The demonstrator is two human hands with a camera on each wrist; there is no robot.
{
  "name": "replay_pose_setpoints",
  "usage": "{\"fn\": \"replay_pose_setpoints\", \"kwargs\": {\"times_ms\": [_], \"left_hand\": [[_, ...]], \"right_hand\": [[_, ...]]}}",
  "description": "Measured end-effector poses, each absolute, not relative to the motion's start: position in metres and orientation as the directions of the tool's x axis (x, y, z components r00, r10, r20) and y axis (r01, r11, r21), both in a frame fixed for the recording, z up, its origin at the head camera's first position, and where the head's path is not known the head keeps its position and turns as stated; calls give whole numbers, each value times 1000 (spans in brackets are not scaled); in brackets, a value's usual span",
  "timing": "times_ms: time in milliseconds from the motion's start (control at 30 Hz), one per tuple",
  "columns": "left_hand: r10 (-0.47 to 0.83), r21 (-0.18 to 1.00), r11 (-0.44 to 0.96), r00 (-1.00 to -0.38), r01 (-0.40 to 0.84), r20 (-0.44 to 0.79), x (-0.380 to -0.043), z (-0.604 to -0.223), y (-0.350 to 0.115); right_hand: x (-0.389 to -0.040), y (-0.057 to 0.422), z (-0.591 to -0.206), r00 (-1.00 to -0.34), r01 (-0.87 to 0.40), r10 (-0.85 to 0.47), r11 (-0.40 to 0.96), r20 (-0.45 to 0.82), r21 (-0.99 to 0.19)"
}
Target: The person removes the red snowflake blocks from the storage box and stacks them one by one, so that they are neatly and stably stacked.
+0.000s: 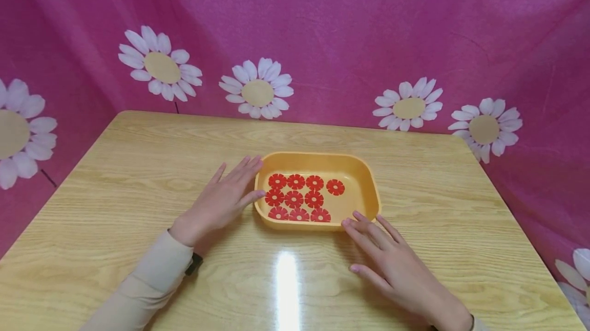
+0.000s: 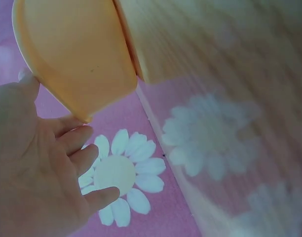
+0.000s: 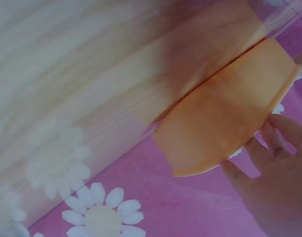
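Nearest the camera, a beige sleeve (image 1: 143,280) with a black band (image 1: 194,264) at its cuff comes up from below and left of a yellow tray (image 1: 357,167), leading to the person's left hand (image 1: 221,198). That hand lies at the tray's left end, fingers extended and apart, the fingertips and thumb at the rim. The right hand (image 1: 396,264) reaches in from below and right of the tray, its fingers also loosely straight and spread, with fingertips at the rim by the near right corner. The tray, a rounded rectangle, sits on a pale wooden table (image 1: 451,208), its open side facing up and its long axis running left to right, roughly in line with the table's far edge. Inside are ten red flower-shaped discs (image 1: 298,200), lying flat: three rows of three fill the left part of the tray, and one more lies a little apart to the right of the far row. Yellow tray floor shows right of them. Nearer than the tray, a white glare (image 1: 287,290) streaks the tabletop; beyond it hangs a magenta cloth (image 1: 332,28) printed with white daisies (image 1: 161,67).
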State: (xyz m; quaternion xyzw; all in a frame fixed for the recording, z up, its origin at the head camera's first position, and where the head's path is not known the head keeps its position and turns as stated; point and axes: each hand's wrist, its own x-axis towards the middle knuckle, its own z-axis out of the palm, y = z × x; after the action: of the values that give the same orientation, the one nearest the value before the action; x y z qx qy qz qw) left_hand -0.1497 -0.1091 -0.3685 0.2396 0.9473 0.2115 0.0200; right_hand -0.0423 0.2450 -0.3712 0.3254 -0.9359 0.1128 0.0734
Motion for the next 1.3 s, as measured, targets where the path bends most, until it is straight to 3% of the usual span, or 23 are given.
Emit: {"fn": "replay_pose_setpoints", "kwargs": {"times_ms": [200, 800, 967, 1300], "left_hand": [[459, 413, 798, -887, 438, 53, -151, -367, -116], [453, 477, 784, -892, 398, 0, -149, -366, -125], [454, 480, 782, -891, 397, -3, -149, -367, -123], [451, 483, 779, -892, 399, 9, -151, -368, -120]], "right_hand": [[-38, 236, -370, -756, -651, -615, 743, 223, -155], [-38, 229, -366, -781, -625, -600, 758, 174, -190], [-42, 232, -362, -783, -621, -596, 742, 177, -253], [-85, 224, -348, -854, -498, -486, 664, 185, -557]]}}
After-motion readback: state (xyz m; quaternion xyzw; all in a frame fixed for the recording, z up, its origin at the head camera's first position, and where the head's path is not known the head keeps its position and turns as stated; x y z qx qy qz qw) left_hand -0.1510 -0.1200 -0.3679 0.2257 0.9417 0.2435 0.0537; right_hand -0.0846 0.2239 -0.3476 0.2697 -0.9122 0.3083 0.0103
